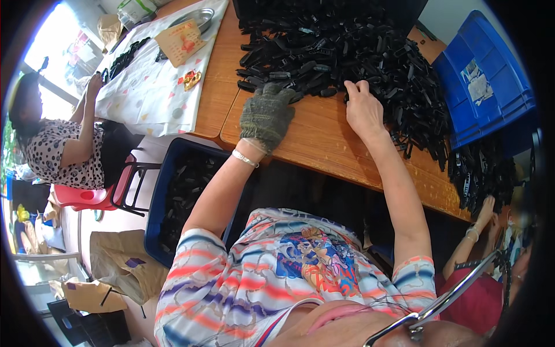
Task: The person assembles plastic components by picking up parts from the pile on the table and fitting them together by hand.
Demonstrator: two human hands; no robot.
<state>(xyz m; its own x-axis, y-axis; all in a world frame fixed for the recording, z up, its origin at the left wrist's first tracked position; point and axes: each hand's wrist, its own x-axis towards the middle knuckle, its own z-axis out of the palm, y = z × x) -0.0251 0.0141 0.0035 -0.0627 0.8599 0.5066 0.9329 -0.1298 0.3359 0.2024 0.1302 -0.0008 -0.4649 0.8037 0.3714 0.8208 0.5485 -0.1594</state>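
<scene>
Parts (341, 58) lie heaped beside a blue crate (500, 61)

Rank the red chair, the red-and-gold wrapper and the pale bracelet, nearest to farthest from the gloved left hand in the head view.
From the gloved left hand:
1. Pale bracelet: around the left wrist.
2. Red-and-gold wrapper: leftward, on the white tablecloth.
3. Red chair: far left, beneath the seated co-worker.
</scene>
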